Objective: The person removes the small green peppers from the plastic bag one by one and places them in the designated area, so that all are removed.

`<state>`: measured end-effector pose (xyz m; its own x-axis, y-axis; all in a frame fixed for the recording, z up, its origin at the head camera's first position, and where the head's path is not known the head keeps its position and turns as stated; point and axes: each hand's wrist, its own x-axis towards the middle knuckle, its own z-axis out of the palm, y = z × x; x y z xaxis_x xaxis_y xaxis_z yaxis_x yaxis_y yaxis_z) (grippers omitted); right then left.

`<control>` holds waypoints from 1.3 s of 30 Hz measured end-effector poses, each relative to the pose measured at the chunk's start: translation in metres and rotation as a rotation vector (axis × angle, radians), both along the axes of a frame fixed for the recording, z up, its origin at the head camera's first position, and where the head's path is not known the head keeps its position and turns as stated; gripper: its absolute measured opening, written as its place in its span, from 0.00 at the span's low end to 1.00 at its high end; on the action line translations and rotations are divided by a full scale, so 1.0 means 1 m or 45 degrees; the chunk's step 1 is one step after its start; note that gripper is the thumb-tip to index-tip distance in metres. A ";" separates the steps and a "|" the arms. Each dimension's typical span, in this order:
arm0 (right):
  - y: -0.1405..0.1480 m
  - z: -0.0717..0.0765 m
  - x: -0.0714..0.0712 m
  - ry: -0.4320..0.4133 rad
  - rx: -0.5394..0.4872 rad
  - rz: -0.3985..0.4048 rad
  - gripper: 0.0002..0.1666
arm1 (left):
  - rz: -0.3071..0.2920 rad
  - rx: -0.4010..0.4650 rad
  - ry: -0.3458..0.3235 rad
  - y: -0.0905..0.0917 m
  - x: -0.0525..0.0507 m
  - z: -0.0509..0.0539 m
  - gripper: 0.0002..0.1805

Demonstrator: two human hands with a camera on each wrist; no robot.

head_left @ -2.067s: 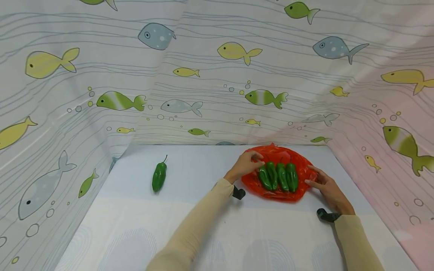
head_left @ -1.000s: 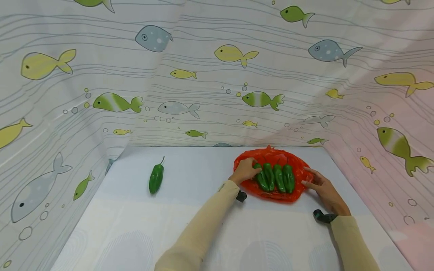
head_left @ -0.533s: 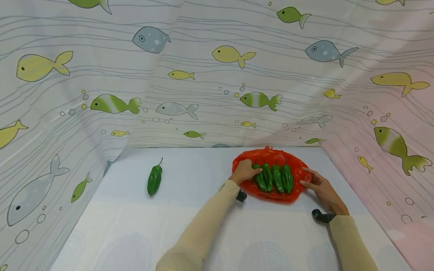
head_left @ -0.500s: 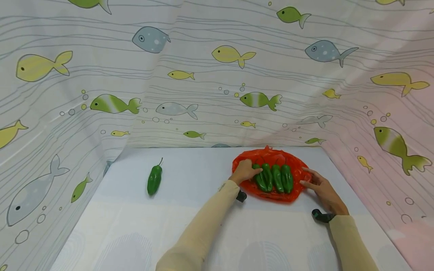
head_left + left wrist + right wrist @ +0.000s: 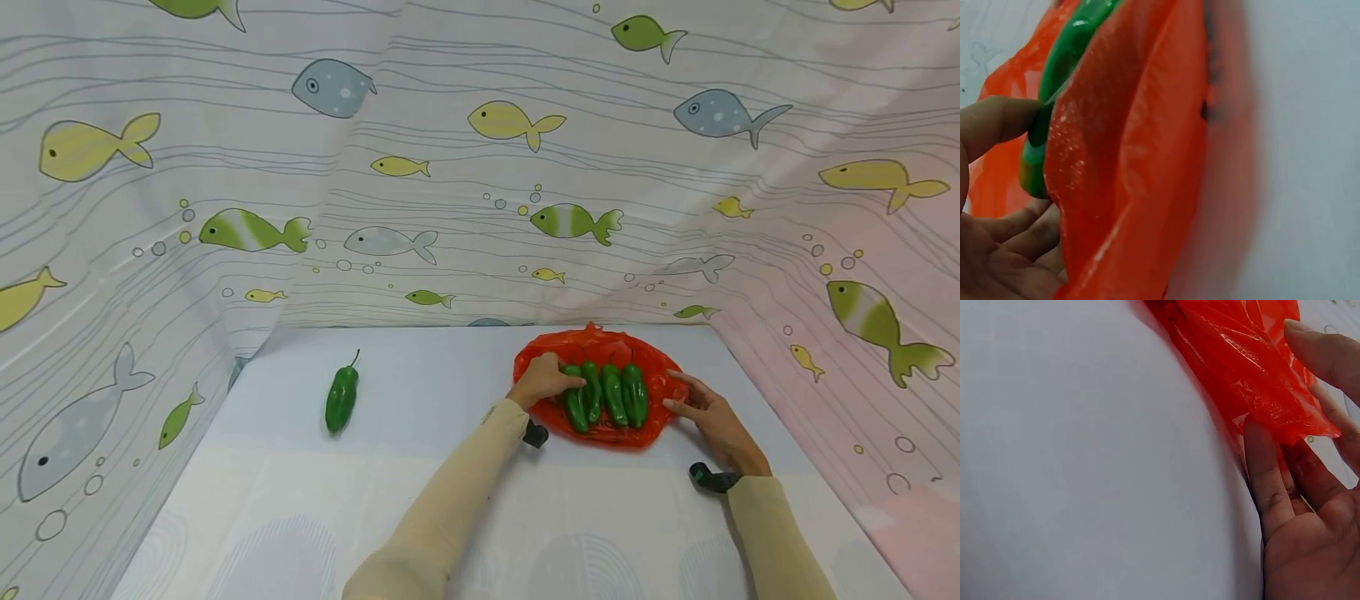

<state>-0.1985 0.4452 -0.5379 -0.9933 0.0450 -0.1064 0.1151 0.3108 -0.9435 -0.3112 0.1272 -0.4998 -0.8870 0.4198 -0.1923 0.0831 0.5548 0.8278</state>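
Green pepper [image 5: 576, 412] | left fingers [image 5: 1007, 119] pinching, arm [image 5: 453, 492] outstretched | right fingers [image 5: 1267, 475] spread, touching red bag [image 5: 1241, 362]

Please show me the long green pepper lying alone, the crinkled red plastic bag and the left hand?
Lone long green pepper [image 5: 342, 399]: head view, middle of body.
Crinkled red plastic bag [image 5: 1141, 144]: left wrist view, folded side.
Left hand [image 5: 542, 380]: head view, back of hand.
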 end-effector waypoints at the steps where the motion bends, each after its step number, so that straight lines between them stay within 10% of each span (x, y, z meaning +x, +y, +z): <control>1: 0.000 0.000 0.000 -0.002 0.002 0.000 0.46 | 0.007 0.016 -0.003 0.000 0.001 0.000 0.18; 39: -0.001 0.003 0.001 -0.047 0.013 -0.026 0.47 | -0.099 0.190 0.120 -0.017 0.008 0.021 0.24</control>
